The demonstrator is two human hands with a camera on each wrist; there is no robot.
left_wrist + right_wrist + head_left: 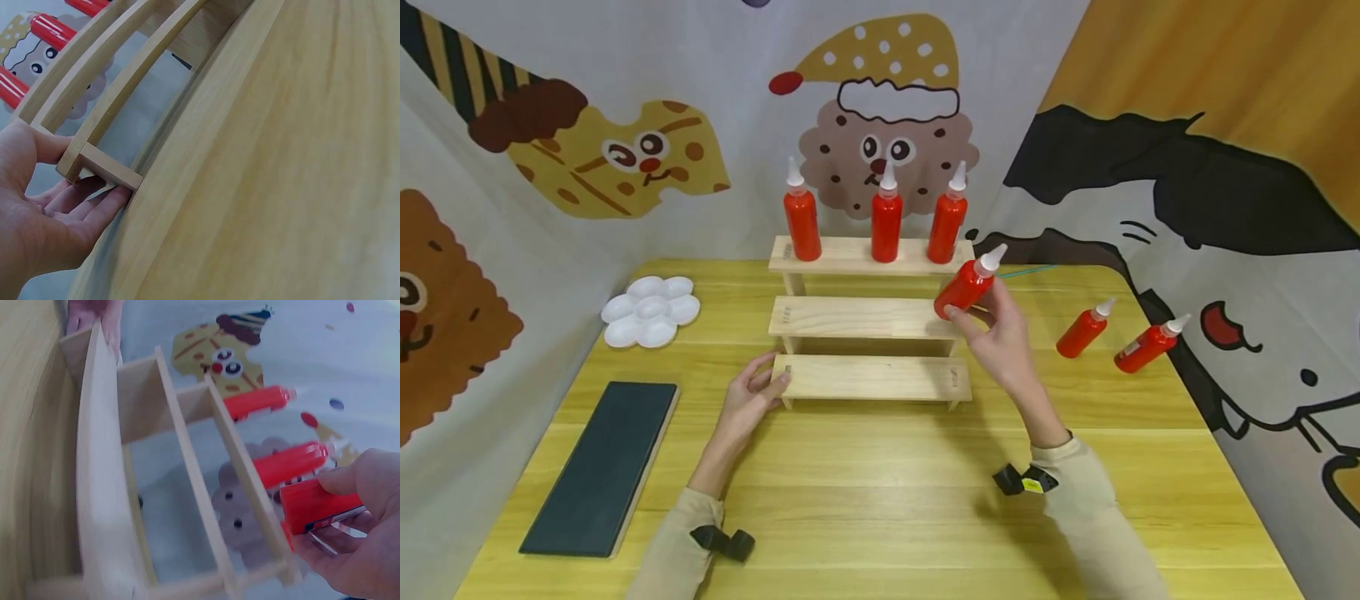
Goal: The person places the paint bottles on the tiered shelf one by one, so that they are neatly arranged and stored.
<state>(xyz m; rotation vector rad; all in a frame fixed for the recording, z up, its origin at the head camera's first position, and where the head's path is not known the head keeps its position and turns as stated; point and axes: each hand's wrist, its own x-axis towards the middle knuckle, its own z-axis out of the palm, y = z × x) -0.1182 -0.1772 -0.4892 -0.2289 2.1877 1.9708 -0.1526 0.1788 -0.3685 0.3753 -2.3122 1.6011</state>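
A three-tier wooden stand (871, 379) stands on the table, its steps rising toward the back. My left hand (750, 402) holds the left end of its lowest step, thumb on top and fingers below at the end support. My right hand (1002, 337) grips a red squeeze bottle (964, 289) by its lower part. This bottle leans with its white nozzle up and right, over the right end of the middle step. In the right wrist view, thumb and fingers wrap the held bottle (312, 506). Three matching red bottles (886, 227) stand upright on the top step.
Two more red bottles (1081, 333) are at the right of the table (865, 500). A white flower-shaped palette (651, 312) lies at the back left, with a dark rectangular board (602, 467) in front of it. A patterned cloth (745, 108) hangs behind.
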